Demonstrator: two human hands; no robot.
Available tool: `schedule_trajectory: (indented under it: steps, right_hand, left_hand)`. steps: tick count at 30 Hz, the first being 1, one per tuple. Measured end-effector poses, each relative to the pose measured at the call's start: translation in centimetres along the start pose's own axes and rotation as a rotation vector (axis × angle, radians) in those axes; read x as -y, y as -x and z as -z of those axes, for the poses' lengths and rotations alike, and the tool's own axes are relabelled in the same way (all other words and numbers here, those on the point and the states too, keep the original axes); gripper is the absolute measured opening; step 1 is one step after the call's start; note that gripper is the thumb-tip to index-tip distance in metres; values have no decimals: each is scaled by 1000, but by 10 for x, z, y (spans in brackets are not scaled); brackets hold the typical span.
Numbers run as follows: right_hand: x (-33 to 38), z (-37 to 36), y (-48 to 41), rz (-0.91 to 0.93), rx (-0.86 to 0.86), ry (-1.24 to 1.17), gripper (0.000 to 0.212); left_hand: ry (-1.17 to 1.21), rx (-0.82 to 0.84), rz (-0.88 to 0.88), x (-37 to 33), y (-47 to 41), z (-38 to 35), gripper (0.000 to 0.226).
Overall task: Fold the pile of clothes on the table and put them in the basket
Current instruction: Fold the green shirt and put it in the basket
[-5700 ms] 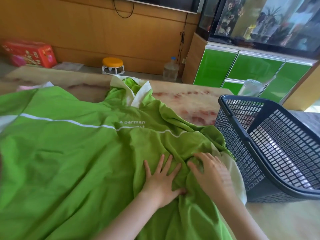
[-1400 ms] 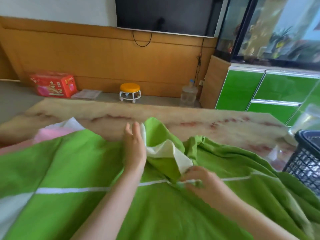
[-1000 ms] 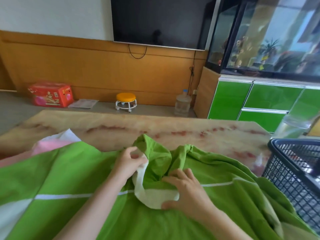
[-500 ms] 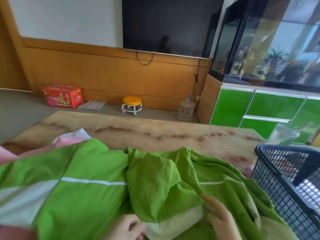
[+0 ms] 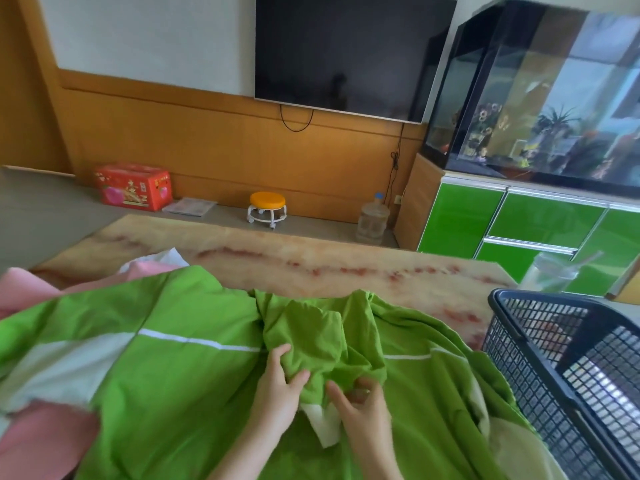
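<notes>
A large green shirt [image 5: 180, 382] with thin white stripes lies spread over the marble table [image 5: 277, 261]. A green sleeve with a white cuff [image 5: 325, 427] is folded back toward me across the shirt's middle. My left hand [image 5: 278, 389] pinches the sleeve's left side between thumb and fingers. My right hand [image 5: 363, 407] grips the bunched fabric just right of the cuff. Pink clothes [image 5: 41, 441] stick out from under the shirt at the left. The dark mesh basket [image 5: 568, 368] stands at the right table edge.
A clear plastic cup [image 5: 550, 271] stands behind the basket. Beyond the table are a small orange stool [image 5: 267, 206], a water jug [image 5: 374, 221], a red box [image 5: 133, 187], green cabinets [image 5: 519, 230] and a wall TV.
The sleeve has been drawn down over the shirt toward me. Both hands have come back into view and now hold it near the white cuff.
</notes>
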State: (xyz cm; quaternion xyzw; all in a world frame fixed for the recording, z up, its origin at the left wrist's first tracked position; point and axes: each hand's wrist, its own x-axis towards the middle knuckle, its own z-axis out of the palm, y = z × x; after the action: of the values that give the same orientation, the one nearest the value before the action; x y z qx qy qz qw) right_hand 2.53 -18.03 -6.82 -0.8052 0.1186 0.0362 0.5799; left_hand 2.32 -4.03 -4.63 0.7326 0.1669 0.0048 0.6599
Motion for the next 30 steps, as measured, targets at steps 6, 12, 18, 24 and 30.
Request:
schedule_trajectory:
  steps: [6, 12, 18, 24, 30]
  right_hand:
    - [22, 8, -6, -308, 301, -776, 46]
    - [4, 27, 15, 80, 72, -317, 28]
    - [-6, 49, 24, 145, -65, 136, 50]
    - [21, 53, -19, -80, -37, 75, 55]
    - [25, 45, -39, -74, -22, -384, 4]
  left_hand:
    - [598, 224, 192, -1, 28, 0, 33]
    - [-365, 205, 8, 18, 42, 31, 25]
    - [-598, -115, -581, 2, 29, 21, 45]
    - [-915, 55, -498, -30, -11, -34, 64]
    - [-278, -150, -626, -47, 3, -6, 3]
